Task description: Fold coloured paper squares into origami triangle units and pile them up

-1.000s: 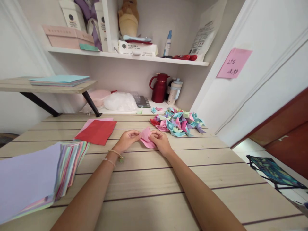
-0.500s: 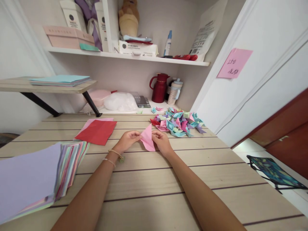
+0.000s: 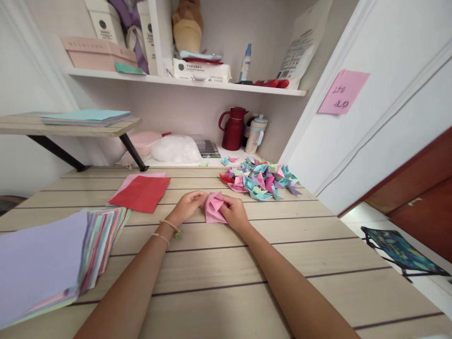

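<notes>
A partly folded piece of pink origami paper [image 3: 214,213] is held just above the slatted table, between my two hands. My left hand [image 3: 191,205] pinches its left edge with thumb and fingers. On the other side, my right hand [image 3: 234,211] grips the upper right, its fingers closed over the paper. Folded flaps stand up at the top of the sheet, and the lower part spreads flat. Behind my right hand lies a heap of small folded paper boats [image 3: 261,181] in many colours.
At left are a thick stack of coloured paper [image 3: 42,263] and a red sheet [image 3: 145,193] over a pink one. A small raised shelf [image 3: 21,123] on black legs bears more paper. Behind the table stand a dark red jug [image 3: 234,129] and a tumbler [image 3: 256,134].
The pink paper has gone from a pointed, upright shape to a lower one with opened flaps on top. Both hands remain in nearly the same place.
</notes>
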`<act>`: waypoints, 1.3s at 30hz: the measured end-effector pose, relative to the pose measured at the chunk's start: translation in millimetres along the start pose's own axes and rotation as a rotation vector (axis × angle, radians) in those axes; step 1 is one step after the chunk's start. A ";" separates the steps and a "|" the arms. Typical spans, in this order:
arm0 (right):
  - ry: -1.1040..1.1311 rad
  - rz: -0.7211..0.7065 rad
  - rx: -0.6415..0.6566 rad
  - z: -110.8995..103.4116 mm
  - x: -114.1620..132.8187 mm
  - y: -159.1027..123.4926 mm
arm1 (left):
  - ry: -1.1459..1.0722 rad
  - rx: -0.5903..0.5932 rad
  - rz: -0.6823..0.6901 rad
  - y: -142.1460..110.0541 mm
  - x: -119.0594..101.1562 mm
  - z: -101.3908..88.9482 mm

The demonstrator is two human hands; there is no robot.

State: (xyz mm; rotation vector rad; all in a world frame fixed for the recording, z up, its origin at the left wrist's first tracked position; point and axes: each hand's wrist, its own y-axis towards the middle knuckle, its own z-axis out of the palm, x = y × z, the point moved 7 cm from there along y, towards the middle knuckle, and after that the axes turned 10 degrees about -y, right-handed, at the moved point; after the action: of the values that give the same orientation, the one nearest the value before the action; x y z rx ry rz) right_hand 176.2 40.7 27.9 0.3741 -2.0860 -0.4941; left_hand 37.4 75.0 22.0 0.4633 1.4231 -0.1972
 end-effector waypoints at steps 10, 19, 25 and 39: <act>0.294 0.155 0.180 11.0 -12.2 0.0 | -0.139 -0.234 -0.018 1.3 8.7 -24.0; 0.286 0.265 -0.090 -5.4 -29.4 3.7 | -0.151 -0.008 -0.031 -2.2 0.8 -2.8; 0.370 0.215 0.104 8.1 -16.9 2.9 | -0.116 -0.173 0.029 -0.1 2.0 -19.4; 0.499 0.296 0.007 3.6 -20.5 4.9 | -0.119 -0.226 -0.013 -1.5 0.7 -17.9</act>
State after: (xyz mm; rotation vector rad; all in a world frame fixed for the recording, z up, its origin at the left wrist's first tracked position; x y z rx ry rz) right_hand 183.6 54.8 13.6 0.1638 -1.6201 -0.1902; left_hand 20.8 81.3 19.6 0.2527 1.3137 -0.0716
